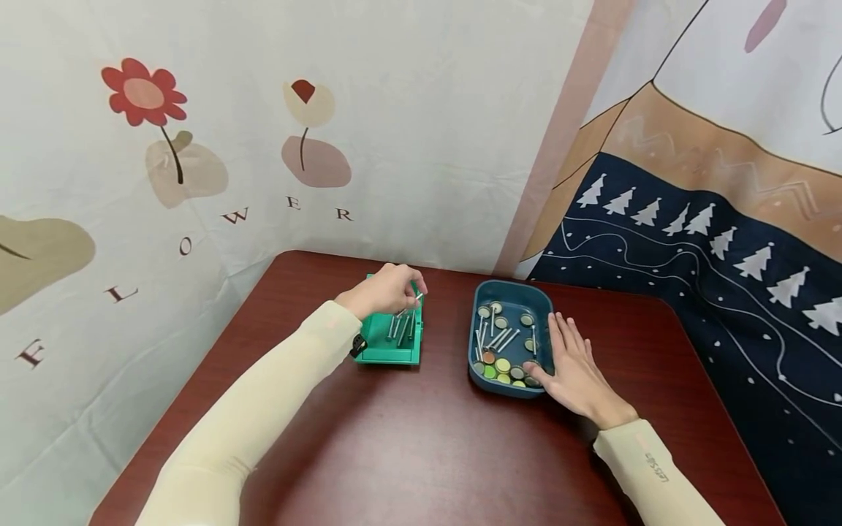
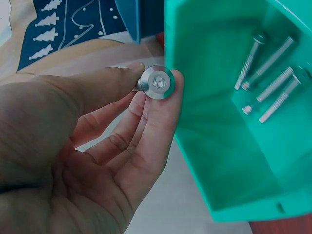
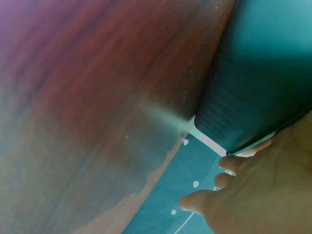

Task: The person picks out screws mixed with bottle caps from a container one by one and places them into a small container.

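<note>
Head view, as I log it remotely: left hand (image 1: 391, 289), pinching one silver round-headed metal bolt (image 2: 158, 83) by the edge of a green rectangular plastic tray (image 1: 388, 356) containing similar bolts (image 1: 403, 332); right hand (image 1: 579, 376), fingers extended, against a dark-blue rounded plastic tub (image 1: 505, 389) of loose bolts (image 1: 508, 341) and multicoloured discs (image 1: 503, 366); glossy reddish-brown table (image 1: 421, 460) beneath.
</note>
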The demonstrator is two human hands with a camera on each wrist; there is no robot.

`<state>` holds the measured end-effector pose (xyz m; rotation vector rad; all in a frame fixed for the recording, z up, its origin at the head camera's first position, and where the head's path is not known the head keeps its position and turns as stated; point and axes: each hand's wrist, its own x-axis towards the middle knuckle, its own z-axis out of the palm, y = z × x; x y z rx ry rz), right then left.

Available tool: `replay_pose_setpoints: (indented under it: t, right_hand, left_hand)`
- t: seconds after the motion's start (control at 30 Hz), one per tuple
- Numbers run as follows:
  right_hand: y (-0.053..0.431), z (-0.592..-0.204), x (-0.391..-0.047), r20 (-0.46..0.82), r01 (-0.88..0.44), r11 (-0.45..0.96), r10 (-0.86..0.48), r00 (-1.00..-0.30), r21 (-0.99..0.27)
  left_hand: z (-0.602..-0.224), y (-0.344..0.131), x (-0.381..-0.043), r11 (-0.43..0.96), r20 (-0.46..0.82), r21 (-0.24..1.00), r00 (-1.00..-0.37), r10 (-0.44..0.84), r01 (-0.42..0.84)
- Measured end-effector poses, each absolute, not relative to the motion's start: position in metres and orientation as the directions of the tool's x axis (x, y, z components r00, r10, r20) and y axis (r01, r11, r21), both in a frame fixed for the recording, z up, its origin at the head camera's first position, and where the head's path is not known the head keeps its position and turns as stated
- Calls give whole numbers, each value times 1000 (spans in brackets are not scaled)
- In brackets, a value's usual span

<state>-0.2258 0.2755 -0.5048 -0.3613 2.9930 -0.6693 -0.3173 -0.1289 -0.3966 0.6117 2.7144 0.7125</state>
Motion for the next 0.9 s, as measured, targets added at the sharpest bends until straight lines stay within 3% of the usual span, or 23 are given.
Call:
replay_pose_setpoints:
  t: [0.9]
  right_hand:
    - [277, -506, -226, 4, -217, 874, -240, -971, -436]
  left_hand:
    - [-421, -140, -327, 876, -243, 422, -902, 357, 233]
